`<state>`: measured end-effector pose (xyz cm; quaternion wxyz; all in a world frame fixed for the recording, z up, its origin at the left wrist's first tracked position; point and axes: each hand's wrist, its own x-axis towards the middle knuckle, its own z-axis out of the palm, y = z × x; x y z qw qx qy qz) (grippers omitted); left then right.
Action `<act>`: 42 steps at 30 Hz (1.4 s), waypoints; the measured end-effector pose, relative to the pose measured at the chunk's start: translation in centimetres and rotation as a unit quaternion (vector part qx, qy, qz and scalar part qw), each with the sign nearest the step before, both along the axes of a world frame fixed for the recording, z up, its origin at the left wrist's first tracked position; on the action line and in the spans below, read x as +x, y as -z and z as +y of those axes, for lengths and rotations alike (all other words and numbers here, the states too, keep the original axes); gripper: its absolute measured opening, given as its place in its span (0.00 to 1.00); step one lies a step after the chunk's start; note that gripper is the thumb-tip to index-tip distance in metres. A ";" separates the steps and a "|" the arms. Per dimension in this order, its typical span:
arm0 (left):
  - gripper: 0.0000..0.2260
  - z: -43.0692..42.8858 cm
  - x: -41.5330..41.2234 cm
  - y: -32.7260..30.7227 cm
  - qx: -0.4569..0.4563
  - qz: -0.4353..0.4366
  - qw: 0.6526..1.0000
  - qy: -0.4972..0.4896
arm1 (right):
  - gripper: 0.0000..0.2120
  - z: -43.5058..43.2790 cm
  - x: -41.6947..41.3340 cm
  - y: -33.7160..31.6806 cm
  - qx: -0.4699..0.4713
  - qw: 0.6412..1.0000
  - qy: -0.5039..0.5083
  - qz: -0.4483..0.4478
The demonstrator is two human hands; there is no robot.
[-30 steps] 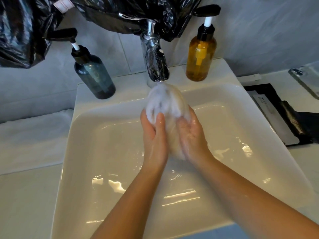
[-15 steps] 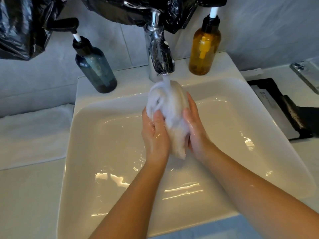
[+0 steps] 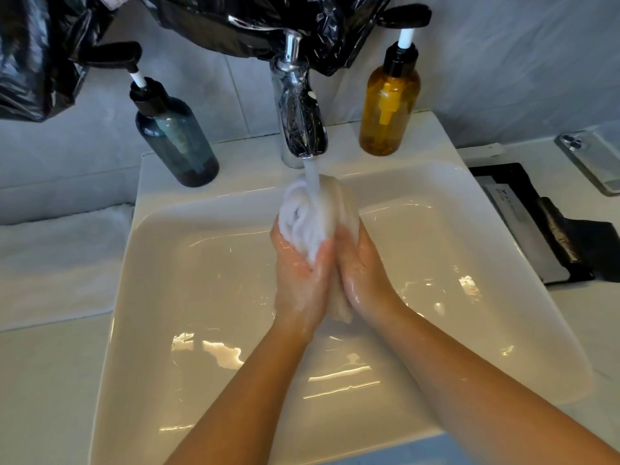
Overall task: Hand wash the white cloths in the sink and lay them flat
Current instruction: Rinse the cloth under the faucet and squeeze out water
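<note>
Left hand (image 3: pixel 302 280) curls around the bunched white cloth (image 3: pixel 315 213), holding it up over the sink (image 3: pixel 201 297) so the stream from the tap (image 3: pixel 302 129) runs straight onto its top and through the folds. The right hand (image 3: pixel 362 273) clamps the other side, squeezing. Since half a second ago the palms have closed in, nearly touching, and less cloth shows between them.

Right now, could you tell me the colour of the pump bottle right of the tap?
The pump bottle is amber; head view.

Roomy sink (image 3: pixel 201 280) left and right; faucet (image 3: pixel 302 125) close above.
</note>
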<state>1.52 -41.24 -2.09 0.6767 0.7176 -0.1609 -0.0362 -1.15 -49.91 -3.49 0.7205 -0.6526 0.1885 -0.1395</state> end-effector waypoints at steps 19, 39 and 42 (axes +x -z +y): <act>0.56 4.1 0.8 -0.5 0.220 0.043 0.966 0.131 | 0.17 -2.8 2.4 -3.9 0.253 0.965 0.052 0.042; 0.26 4.2 4.7 -7.6 0.428 0.147 0.885 0.111 | 0.43 -3.4 3.7 -3.1 0.347 0.929 -0.086 0.097; 0.25 3.3 3.5 -8.0 0.603 -0.043 0.794 0.056 | 0.39 -2.4 3.9 -3.7 0.354 0.929 -0.061 0.093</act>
